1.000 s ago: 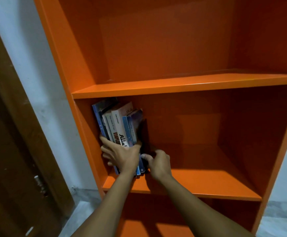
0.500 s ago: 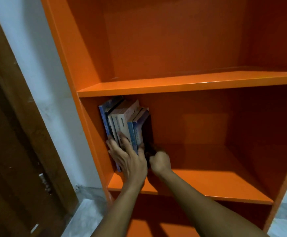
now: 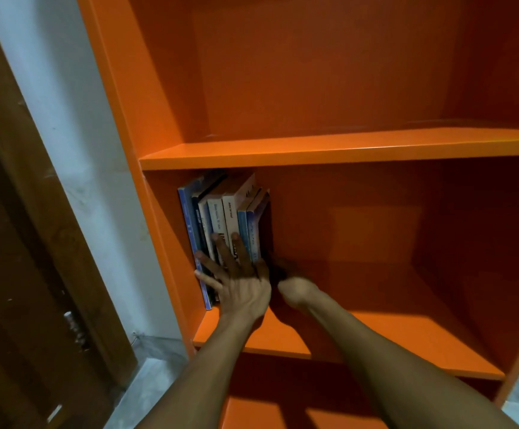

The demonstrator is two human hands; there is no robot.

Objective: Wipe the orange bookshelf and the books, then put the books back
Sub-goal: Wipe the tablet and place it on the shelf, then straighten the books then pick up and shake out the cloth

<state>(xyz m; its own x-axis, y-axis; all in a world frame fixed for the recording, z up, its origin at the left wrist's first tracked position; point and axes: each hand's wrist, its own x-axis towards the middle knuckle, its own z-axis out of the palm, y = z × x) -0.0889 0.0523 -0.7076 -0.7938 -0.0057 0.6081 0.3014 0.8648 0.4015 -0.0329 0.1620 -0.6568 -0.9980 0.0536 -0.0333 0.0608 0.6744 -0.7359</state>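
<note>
Several books (image 3: 221, 212) stand upright in a row at the left end of the orange bookshelf's (image 3: 314, 156) lower compartment, against its left side wall. My left hand (image 3: 239, 286) presses flat on their spines with the fingers spread. My right hand (image 3: 295, 289) reaches in beside the rightmost blue book. Its fingers run into deep shadow along that book's right face and are hidden there. The books lean only slightly.
The upper shelf holds nothing, and the lower shelf board (image 3: 391, 329) is bare to the right of the books. A brown wooden door (image 3: 19, 274) and a strip of pale wall (image 3: 75, 150) lie to the left. Grey floor (image 3: 146, 382) shows below.
The leaning books now stand nearly upright, deeper in against the left wall. My left hand has flattened on the spines, and my right hand has gone further in beside the row.
</note>
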